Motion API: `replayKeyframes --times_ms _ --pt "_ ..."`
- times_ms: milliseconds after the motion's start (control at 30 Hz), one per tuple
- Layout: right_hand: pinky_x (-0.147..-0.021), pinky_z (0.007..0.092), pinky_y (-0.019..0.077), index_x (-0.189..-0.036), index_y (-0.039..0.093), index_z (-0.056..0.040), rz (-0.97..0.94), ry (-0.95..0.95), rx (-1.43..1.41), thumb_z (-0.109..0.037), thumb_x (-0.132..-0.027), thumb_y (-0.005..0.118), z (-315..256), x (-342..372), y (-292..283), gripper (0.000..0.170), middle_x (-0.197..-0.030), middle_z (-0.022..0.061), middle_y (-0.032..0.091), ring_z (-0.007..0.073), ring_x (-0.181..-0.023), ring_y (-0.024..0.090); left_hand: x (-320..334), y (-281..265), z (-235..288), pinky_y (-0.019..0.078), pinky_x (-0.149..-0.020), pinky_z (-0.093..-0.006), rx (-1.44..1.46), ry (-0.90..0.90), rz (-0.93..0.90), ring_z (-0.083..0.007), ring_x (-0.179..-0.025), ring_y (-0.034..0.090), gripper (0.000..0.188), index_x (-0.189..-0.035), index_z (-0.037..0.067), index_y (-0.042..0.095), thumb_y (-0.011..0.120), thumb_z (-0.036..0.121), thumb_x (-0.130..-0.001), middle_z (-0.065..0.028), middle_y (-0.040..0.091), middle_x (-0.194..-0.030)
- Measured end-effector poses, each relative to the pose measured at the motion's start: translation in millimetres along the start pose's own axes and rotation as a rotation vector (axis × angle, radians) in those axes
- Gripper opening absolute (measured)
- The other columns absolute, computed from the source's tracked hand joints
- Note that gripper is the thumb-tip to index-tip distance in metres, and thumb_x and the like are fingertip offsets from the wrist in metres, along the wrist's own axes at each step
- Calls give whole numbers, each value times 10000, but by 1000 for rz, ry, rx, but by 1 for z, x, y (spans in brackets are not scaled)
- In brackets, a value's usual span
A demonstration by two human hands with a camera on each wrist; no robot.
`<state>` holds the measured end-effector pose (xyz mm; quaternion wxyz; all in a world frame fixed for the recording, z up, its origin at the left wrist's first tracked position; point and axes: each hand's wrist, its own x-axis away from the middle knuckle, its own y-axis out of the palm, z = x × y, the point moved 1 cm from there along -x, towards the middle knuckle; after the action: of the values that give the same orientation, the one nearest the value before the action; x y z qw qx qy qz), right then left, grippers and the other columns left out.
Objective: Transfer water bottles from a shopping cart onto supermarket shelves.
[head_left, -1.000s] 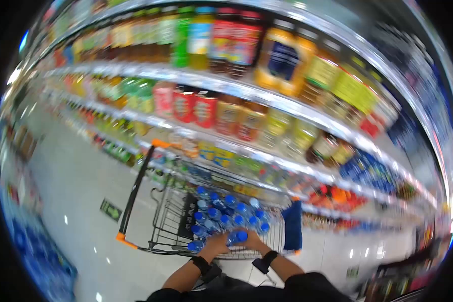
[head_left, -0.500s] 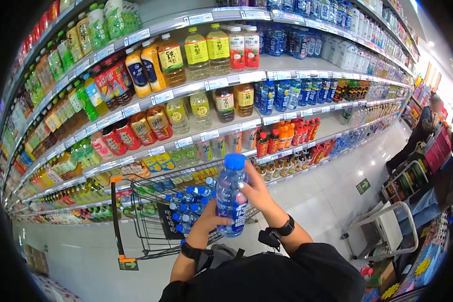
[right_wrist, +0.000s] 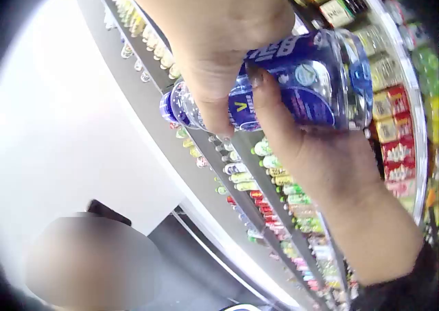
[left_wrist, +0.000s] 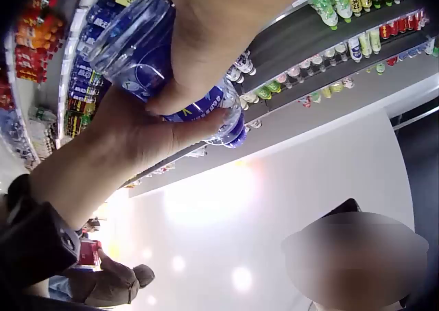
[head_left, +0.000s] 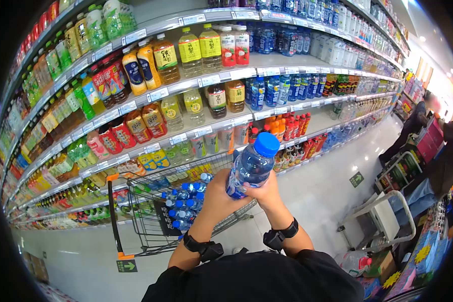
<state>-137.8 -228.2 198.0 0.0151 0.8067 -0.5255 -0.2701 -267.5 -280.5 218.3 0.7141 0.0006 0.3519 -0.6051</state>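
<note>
Both hands hold a clear plastic water bottle (head_left: 250,168) with a blue cap and blue label, in front of the body. In the head view it leans with its cap up and to the right. My left hand (head_left: 221,195) wraps the left side of the bottle's lower part. My right hand (head_left: 268,194) grips the lower right side, its thumb across the label. In the left wrist view the bottle (left_wrist: 140,54) shows its base end, with the left hand (left_wrist: 219,33) over it. The right wrist view shows the left thumb pressed on the label.
A shopping cart (head_left: 114,216) with several blue-capped bottles (head_left: 186,201) stands to the left, along shelves (head_left: 211,80) full of drinks. A white step stool (head_left: 382,221) and another person (head_left: 418,121) are on the right. Tiled floor (head_left: 307,201) lies between.
The view swung right along the shelves, then settled. The bottle rose from over the cart to in front of the body. Since half a second ago it tipped its cap rightward, and the hands shifted round it.
</note>
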Motion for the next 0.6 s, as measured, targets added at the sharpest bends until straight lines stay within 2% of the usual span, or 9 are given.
replayKeyframes --times_ms 33,100,133,167,233,267,467,567,600 --pt "-878 370 445 -1179 436 -9 -33 3 -31 -162 -606 763 -6 -1 3 677 -1061 113 572 236 -969 574 1 -3 0 476 -736 -329 74 14 -24 -227 -856 618 595 -1065 12 512 776 223 -576 -146 604 -944" --pt "-898 438 444 -1246 367 -23 -77 48 -313 -337 -627 766 -15 -9 13 801 -1141 143 517 309 -1022 549 8 -15 -2 471 -766 -328 221 28 -62 -227 -888 614 647 -1120 12 489 774 229 -581 -152 597 -981" --pt "-898 447 443 -1248 368 -23 -55 73 -418 -385 -653 731 -19 -14 22 786 -1136 151 521 320 -1027 547 16 -25 -7 442 -848 -329 351 -47 -162 -203 -972 582 705 -1220 1 422 748 230 -638 -135 581 -1069" --pt "-898 456 443 -1250 368 -23 -28 104 -525 -434 -678 696 -22 -17 31 776 -1131 159 526 331 -1031 545 22 -30 -14 430 -868 -334 510 -72 -158 -196 -999 563 696 -1234 -3 408 734 231 -665 -123 564 -1103" --pt "-895 470 444 -1242 377 -22 -97 146 -498 -487 -708 636 -23 -25 45 754 -1111 189 536 346 -1031 543 40 -30 -40 404 -909 -344 833 -133 -141 -181 -1053 523 680 -1264 -11 380 704 233 -718 -99 531 -1171" --pt "-890 466 447 -1236 383 -20 -25 121 -438 -492 -722 614 -16 -27 50 736 -1086 214 546 348 -1029 545 47 -36 -56 358 -959 -353 807 -152 -266 -174 -1111 463 681 -1304 -13 324 668 249 -778 -75 487 -1221" --pt "-889 458 449 -1222 407 -16 -59 114 -491 -454 -759 604 -11 -7 107 667 -1121 177 543 312 -1027 550 72 -64 -54 329 -981 -338 1005 -129 -173 -155 -1154 420 772 -1309 0 300 728 279 -730 -78 439 -1267" --pt "-830 410 482 -1200 383 -10 67 113 -622 -288 -806 607 -14 6 130 531 -1062 152 549 276 -967 574 79 -73 -52 328 -988 -341 1165 -131 -72 -168 -1151 430 800 -1300 -9 293 761 190 -683 -85 443 -1250" --pt "-838 398 476 -1200 386 -12 79 95 -591 -281 -815 596 -13 11 133 515 -1072 149 547 267 -968 571 83 -79 -51 329 -988 -341 1144 -134 -50 -171 -1146 434 798 -1299 -10 289 758 168 -680 -84 446 -1245"
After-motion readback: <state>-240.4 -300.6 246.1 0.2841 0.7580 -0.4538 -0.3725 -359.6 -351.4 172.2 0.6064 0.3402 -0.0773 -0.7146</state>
